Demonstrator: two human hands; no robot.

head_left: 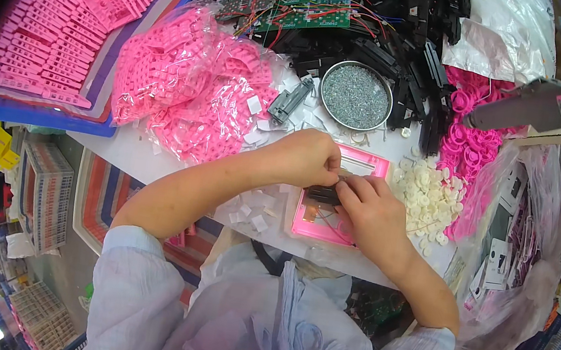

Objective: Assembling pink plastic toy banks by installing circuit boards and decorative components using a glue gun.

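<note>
Two bare hands meet over a small black rectangular plastic part (324, 195), which sits on a flat pink plastic tray (367, 165) near the front edge of the white worktable (134, 156). The left hand (304, 157) pinches the part's upper edge with fingers curled closed; the right hand (371, 212) clamps its right end between thumb and fingertips. Thin wires under the part are hard to make out, and most of the part is covered by the fingers.

At 3 o'clock from the hands lies a heap of small cream-white round caps (431, 191), with a pile of pink rubber rings (466, 139) beyond it. At 12 o'clock stands a round metal dish of tiny grey screws (356, 94), and a grey rectangular connector piece (289, 100) lies just left of it. At 10 o'clock bulge clear bags of pink plastic clips (189, 85). Farther out at 12 o'clock are black plastic housings (408, 64) and green circuit boards with coloured wires (295, 7). A grey power screwdriver (523, 106) hangs at 2 o'clock, its tip cut off from clear view.
</note>
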